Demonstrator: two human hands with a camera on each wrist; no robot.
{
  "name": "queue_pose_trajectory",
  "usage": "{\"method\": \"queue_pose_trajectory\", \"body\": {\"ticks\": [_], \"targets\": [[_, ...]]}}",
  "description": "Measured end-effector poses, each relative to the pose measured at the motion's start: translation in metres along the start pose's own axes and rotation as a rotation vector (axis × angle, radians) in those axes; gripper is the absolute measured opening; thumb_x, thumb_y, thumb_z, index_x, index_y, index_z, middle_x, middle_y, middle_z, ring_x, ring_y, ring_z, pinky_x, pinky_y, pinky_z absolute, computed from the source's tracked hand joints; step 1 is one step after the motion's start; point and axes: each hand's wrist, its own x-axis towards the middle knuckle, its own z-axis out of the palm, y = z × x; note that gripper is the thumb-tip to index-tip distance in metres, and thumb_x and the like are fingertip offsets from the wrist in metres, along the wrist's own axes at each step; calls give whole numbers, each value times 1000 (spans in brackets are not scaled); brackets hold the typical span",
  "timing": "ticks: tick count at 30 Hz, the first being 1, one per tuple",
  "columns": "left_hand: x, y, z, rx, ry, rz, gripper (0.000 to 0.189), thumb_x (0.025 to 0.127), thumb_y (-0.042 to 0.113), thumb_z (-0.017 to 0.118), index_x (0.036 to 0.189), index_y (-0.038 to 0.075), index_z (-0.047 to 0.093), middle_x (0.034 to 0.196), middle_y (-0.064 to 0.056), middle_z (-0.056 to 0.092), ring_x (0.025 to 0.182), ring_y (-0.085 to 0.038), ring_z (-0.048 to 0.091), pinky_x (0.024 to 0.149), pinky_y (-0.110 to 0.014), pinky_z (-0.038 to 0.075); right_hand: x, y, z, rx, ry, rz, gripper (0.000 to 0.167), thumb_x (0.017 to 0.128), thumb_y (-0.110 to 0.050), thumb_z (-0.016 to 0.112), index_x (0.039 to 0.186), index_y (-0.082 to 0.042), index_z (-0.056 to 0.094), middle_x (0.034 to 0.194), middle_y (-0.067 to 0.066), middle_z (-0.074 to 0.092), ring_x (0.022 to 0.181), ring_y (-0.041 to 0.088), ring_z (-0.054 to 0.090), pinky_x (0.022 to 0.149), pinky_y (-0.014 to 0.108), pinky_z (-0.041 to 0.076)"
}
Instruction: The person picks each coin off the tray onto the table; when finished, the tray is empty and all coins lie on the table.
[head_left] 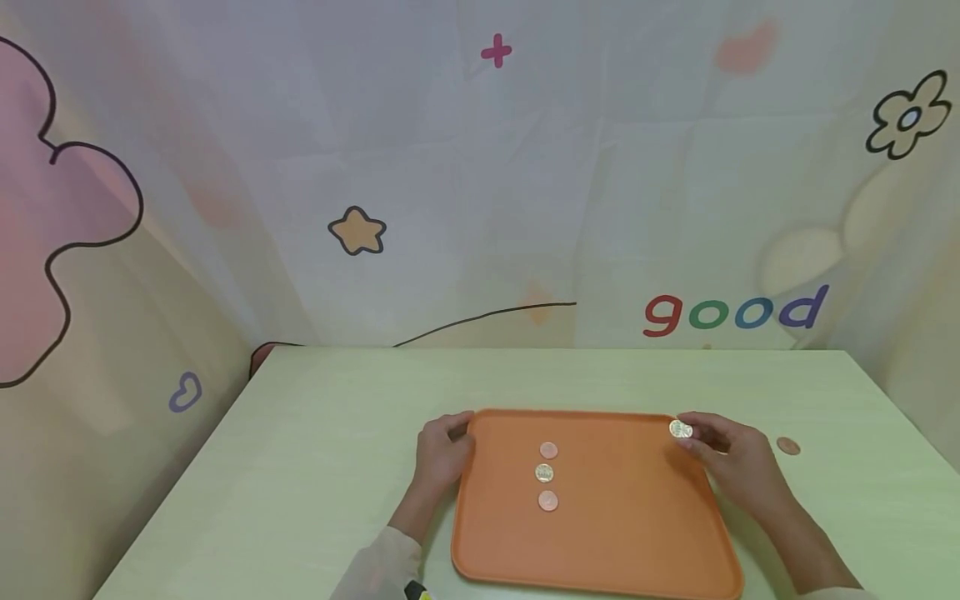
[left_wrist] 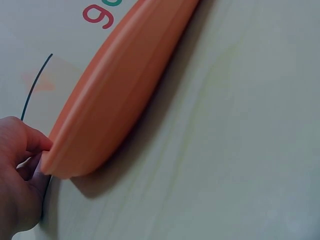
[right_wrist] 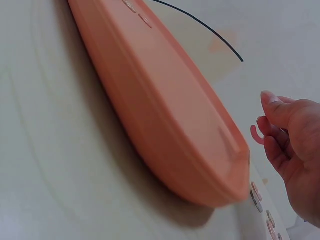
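Pinched a shiny coin [head_left: 681,429] between thumb and fingertips of the right hand [head_left: 738,467], almost closed, at the far right corner of an orange tray [head_left: 615,500]. Could not tell contact with the rim from a slight clearance. Gripped the tray's far left corner with the left hand [head_left: 441,452], using thumb and fingers about the rim, well left of the pinch. Had three coins lying on the tray, left of the pinch, in a short row toward the body: an upper pinkish coin [head_left: 548,450], a silvery coin [head_left: 543,473], then a lower pinkish coin [head_left: 548,501]. Saw a brown coin [head_left: 788,446] on the pale table [head_left: 315,467], right of the pinching hand, and several blurred coins [right_wrist: 256,191] below that hand in the right wrist view. Faced a printed cloth [head_left: 450,167] behind the pinch, with the word "good" [head_left: 736,313] above.
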Motion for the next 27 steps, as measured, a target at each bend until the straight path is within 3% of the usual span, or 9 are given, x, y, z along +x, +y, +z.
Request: {"method": "queue_pose_trajectory", "body": {"ticks": [3,5,8,10,11,13,15,20,27], "targets": [[0,0,0,3,1,3,43,85,-3,58,127,-4,68,124,-25,71,120,-39,66,99,-50,55,-2,5,-3,-14,30,-21,29,87,-9,78,114,0,74,84,2,69,75,-14,58,70,3,46],[0,0,-1,5,1,6,43,85,-3,58,127,-4,69,124,-25,71,120,-39,67,100,-50,55,-3,9,-5,-6,41,-29,28,86,-8,78,112,1,73,81,1,69,75,-17,58,93,12,44],[0,0,-1,5,-1,11,43,85,-3,58,126,-4,69,123,-25,72,119,-39,67,99,-50,56,-4,12,-8,5,44,-20,29,85,-8,79,113,1,73,82,5,70,76,-23,53,114,54,23],[0,-1,-1,2,-2,13,43,85,-3,58,126,-5,69,123,-25,72,119,-39,67,98,-50,56,-5,14,-11,-9,47,-11,30,85,-8,79,113,2,73,83,6,70,75,-24,52,116,56,24],[0,-1,-1,2,-3,14,43,85,-3,58,127,-5,69,122,-25,72,118,-39,68,98,-49,56,-6,15,-12,-20,47,-5,30,86,-8,79,113,2,73,82,5,69,75,-23,52,118,43,30],[0,-1,-1,2,-5,16,43,85,-3,57,127,-5,68,122,-25,72,118,-39,68,97,-49,57,-7,17,-15,-39,52,9,29,87,-9,78,114,1,73,82,1,68,74,-20,53,87,12,49],[0,-1,-1,4,-5,17,43,85,-3,57,127,-5,69,122,-25,72,118,-39,68,96,-48,57,-8,20,-18,-54,59,15,28,88,-9,77,114,0,73,81,-9,64,72,-16,54,60,10,50],[0,-1,-1,8,-1,25,43,85,-4,57,126,-5,69,122,-25,72,117,-39,68,96,-48,58,-13,29,-28,-23,84,2,28,89,-8,76,114,3,72,78,-28,57,70,-15,55,60,7,46],[0,-1,-1,5,2,17,43,85,-3,58,126,-4,69,121,-25,72,118,-39,67,98,-50,56,-17,42,-44,-49,96,38,30,92,-8,73,116,9,69,77,-35,54,69,-14,51,60,7,46]]}}
